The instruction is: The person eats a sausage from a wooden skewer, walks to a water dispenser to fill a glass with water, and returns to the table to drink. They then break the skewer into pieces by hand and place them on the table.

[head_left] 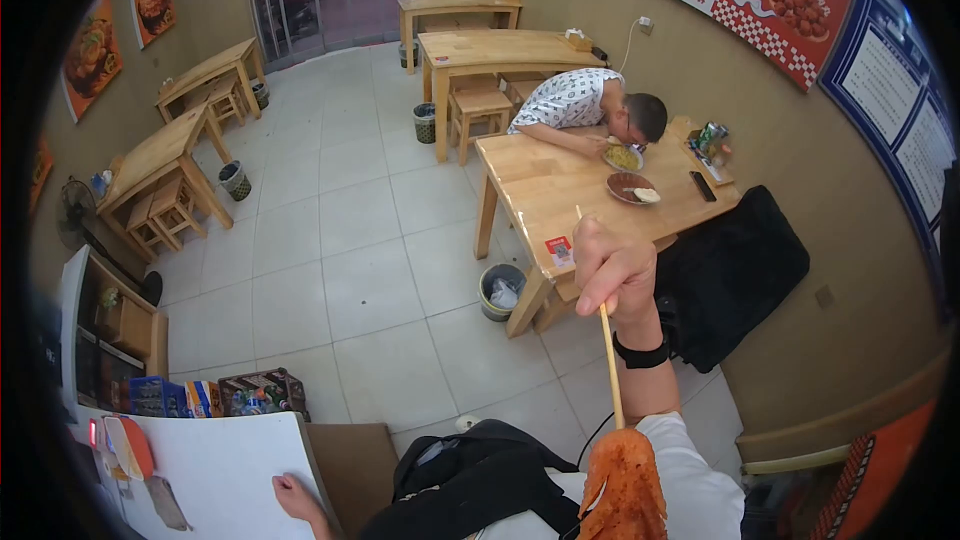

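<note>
- Red-orange fried food piece (624, 492) sits at the bottom of the head view, nearest the camera, stuck on a thin wooden skewer (609, 355) that runs up from it, slightly tilted.
- right hand (617, 275) pinches the skewer's upper part between thumb and fingers, closed firmly on it; black wristband (640, 352) on the wrist, white sleeve below.
- left hand (292, 496) low at left, fingers curled at the edge of a white board (230, 470); looks like resting or lightly gripping the edge, can't tell which.
- Step, as a judgement: skewer raised with the food end towards the wearer's face, so eating from the stick, mid-bite or just about to bite.
- Next move, as a guess, calls for keeping the pinch steady and the stick angled so the piece doesn't slide off, with the pointed end kept clear of the face.
- Black bag or garment (470, 480) lies between the two hands, near the body.
- Grey bin (500, 290) on the tiled floor beside the wooden table (540, 190).
- Table carries two bowls of food (630, 187) and a dark phone (702, 186); a person in a patterned shirt (570, 100) leans over it, head down.
- Further wooden tables and stools behind, glass doors at the far end.
</note>
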`<state>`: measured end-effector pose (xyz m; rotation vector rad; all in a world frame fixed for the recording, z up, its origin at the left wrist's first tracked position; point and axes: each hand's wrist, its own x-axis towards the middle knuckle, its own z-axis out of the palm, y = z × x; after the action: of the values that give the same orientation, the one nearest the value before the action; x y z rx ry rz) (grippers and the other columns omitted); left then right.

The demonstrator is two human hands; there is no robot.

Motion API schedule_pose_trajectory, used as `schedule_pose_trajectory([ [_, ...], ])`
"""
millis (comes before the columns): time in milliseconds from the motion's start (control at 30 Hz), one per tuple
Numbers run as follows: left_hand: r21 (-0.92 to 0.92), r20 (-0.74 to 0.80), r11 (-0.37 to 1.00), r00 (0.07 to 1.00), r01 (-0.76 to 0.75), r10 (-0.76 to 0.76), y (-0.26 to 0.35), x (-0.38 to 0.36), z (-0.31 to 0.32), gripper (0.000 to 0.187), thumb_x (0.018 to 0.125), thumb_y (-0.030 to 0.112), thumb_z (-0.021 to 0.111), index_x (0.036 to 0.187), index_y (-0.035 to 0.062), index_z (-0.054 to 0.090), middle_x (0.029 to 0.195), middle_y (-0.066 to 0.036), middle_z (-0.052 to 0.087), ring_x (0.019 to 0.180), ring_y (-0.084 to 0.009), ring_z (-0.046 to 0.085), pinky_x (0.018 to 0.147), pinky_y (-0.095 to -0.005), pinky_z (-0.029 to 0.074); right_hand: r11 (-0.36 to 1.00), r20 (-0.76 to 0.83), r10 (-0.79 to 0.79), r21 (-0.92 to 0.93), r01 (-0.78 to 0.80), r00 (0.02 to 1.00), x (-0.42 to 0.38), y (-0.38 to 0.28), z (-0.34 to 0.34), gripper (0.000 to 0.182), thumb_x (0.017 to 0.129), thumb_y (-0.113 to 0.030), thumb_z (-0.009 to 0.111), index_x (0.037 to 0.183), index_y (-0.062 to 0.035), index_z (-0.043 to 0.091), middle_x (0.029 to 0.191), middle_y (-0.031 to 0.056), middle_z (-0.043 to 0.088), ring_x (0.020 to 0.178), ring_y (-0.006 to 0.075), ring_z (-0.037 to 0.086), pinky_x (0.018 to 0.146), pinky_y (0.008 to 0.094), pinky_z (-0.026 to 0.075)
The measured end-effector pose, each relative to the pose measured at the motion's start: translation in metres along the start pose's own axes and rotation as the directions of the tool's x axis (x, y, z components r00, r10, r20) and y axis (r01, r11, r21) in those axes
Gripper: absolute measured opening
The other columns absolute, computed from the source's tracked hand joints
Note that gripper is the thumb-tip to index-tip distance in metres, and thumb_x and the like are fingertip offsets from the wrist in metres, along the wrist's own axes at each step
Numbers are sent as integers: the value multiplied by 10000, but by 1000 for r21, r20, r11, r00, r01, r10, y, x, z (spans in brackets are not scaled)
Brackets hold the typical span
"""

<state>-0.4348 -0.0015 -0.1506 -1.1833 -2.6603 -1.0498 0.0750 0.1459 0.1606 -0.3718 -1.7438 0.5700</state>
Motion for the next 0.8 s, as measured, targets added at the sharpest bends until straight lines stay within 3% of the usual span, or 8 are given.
schedule_pose_trajectory([
  [100, 19, 26, 997, 997, 78, -78, 7, 0, -3, 282, 803, 193, 454, 623, 35, 305, 548, -91, 297, 510, -236, 279, 505, -384, 297, 1000, 23, 2, -1, -2, 1000, 3, 3, -3, 258, 709, -355, 648, 638, -108, 657, 557, -24, 535, 547, 111, 422, 605, 261, 282],
  [333, -17, 13, 998, 998, 58, -57, 7, 0, -3, 275, 799, 180, 450, 619, 33, 302, 547, -95, 297, 510, -240, 279, 506, -382, 301, 1000, 24, 26, 1, -27, 999, -1, 15, -6, 257, 714, -352, 647, 629, -109, 651, 557, -22, 541, 544, 104, 439, 609, 257, 285],
  [433, -16, 29, 995, 995, 93, -93, 8, 1, -2, 252, 775, 166, 448, 612, 39, 304, 543, -72, 278, 515, -193, 261, 495, -362, 285, 998, 17, 57, 10, -57, 998, -2, 18, -5, 262, 715, -354, 645, 626, -107, 649, 561, -18, 549, 539, 106, 440, 607, 258, 291],
  [533, 20, 35, 997, 996, 79, -80, 7, 1, -2, 258, 789, 162, 445, 617, 30, 304, 545, -98, 300, 508, -239, 282, 504, -378, 299, 998, 2, 66, 18, -66, 998, -3, 21, -4, 270, 717, -354, 643, 626, -100, 648, 562, -16, 551, 532, 108, 438, 605, 259, 299],
  [600, -20, 15, 996, 997, 81, -81, 9, 0, -3, 257, 773, 166, 452, 609, 38, 302, 540, -67, 275, 508, -187, 258, 489, -366, 282, 997, -12, 76, 20, -76, 997, -5, 26, -5, 280, 721, -354, 642, 626, -90, 646, 560, -16, 551, 531, 109, 436, 605, 260, 307],
  [800, 0, 29, 995, 994, 102, -102, 12, 0, -4, 263, 782, 163, 451, 612, 32, 299, 539, -90, 289, 505, -226, 276, 493, -377, 284, 992, -47, 112, 64, -109, 993, -7, 30, -4, 299, 722, -363, 645, 630, -78, 646, 565, -12, 550, 556, 111, 428, 571, 257, 309],
])
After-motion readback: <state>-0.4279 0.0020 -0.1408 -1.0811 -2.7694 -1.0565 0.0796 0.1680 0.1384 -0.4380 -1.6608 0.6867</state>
